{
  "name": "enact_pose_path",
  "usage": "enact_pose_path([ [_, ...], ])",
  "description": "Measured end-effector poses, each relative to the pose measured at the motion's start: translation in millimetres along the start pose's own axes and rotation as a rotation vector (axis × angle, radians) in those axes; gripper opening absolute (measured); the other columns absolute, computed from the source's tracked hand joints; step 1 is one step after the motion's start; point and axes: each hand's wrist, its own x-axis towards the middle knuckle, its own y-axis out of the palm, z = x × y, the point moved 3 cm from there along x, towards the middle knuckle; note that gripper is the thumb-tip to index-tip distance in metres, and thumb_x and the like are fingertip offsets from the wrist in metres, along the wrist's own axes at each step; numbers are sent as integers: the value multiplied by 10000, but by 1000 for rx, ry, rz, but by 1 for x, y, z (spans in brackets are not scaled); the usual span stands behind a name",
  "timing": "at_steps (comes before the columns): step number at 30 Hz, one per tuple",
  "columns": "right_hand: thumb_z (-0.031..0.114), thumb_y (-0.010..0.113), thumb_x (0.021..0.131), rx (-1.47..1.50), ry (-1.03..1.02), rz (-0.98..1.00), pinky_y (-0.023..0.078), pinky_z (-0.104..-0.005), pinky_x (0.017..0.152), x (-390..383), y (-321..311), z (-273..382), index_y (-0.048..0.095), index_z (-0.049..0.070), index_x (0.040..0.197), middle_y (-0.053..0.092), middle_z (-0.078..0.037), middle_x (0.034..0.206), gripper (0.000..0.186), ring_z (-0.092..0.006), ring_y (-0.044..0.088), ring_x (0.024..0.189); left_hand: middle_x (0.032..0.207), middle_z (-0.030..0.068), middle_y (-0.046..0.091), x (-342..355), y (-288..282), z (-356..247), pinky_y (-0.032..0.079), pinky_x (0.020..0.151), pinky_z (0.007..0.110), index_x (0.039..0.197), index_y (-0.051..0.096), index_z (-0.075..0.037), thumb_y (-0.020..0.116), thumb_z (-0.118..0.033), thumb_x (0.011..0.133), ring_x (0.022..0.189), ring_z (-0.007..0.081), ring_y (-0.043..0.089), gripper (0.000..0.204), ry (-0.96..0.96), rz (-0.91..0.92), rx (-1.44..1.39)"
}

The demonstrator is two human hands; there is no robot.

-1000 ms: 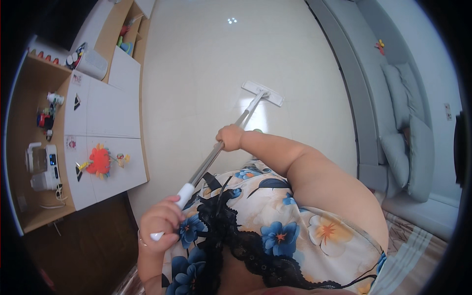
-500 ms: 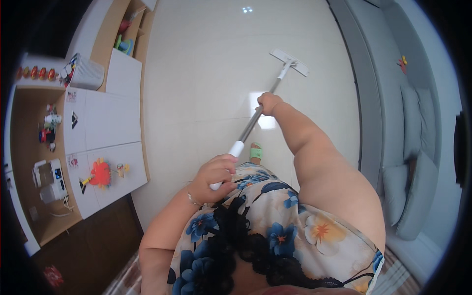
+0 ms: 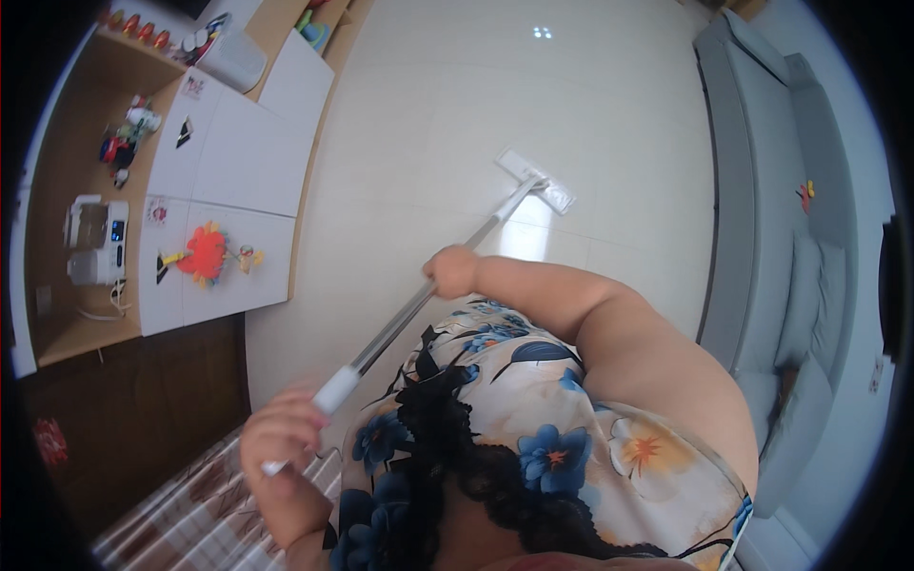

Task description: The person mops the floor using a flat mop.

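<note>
Both of my hands grip one flat mop (image 3: 392,328) with a grey metal pole. My left hand (image 3: 284,433) wraps round its white handle end at the lower left, slightly blurred. Farther up the pole, my right hand (image 3: 452,271) is closed round the metal shaft in front of my body. The mop's white rectangular head (image 3: 535,181) rests on the pale tiled floor (image 3: 419,133) ahead of me, its long side slanting down to the right.
A white-and-wood cabinet (image 3: 238,143) runs along the left, with a dispenser-like appliance (image 3: 100,238) and small figures on its shelf. On the right stands a grey sofa (image 3: 752,190) with cushions (image 3: 809,295). Striped fabric (image 3: 209,504) lies at the lower left.
The mop head has been pulled nearer and slightly left. My left hand has swung down and left with the handle, and my right hand has come back toward my body. The view has turned.
</note>
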Motion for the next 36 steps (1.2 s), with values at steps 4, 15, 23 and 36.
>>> enact_pose_path([
  [4, 294, 659, 701, 54, -285, 120, 506, -458, 737, 23, 35, 133, 673, 116, 922, 673, -144, 824, 284, -361, 641, 821, 579, 6, 587, -78, -56, -78, 478, 826, 441, 517, 499, -156, 547, -607, 877, 660, 246, 663, 579, 36, 56, 93],
  [15, 333, 657, 729, 150, -764, 484, 495, -449, 711, 53, 125, 345, 658, 105, 789, 658, -137, 771, 235, -353, 632, 783, 682, 149, 582, -194, -84, -215, 519, 747, 525, 687, 531, -26, 582, -234, 886, 734, 362, 662, 293, -184, 1, 313],
  [23, 337, 664, 696, 151, -616, 351, 499, -456, 709, 96, 114, 312, 675, 93, 791, 665, -142, 771, 262, -357, 638, 786, 649, -26, 638, -219, -129, -139, 494, 794, 338, 684, 582, -158, 673, -294, 836, 632, 141, 648, 224, 27, 101, 94],
  [36, 340, 660, 707, 115, -281, 119, 505, -450, 713, 166, -60, 98, 673, 108, 797, 675, -122, 795, 250, -340, 647, 821, 606, -2, 603, 8, -134, 0, 492, 776, 348, 599, 476, -139, 671, -217, 785, 582, 138, 602, 280, 135, -215, -124],
])
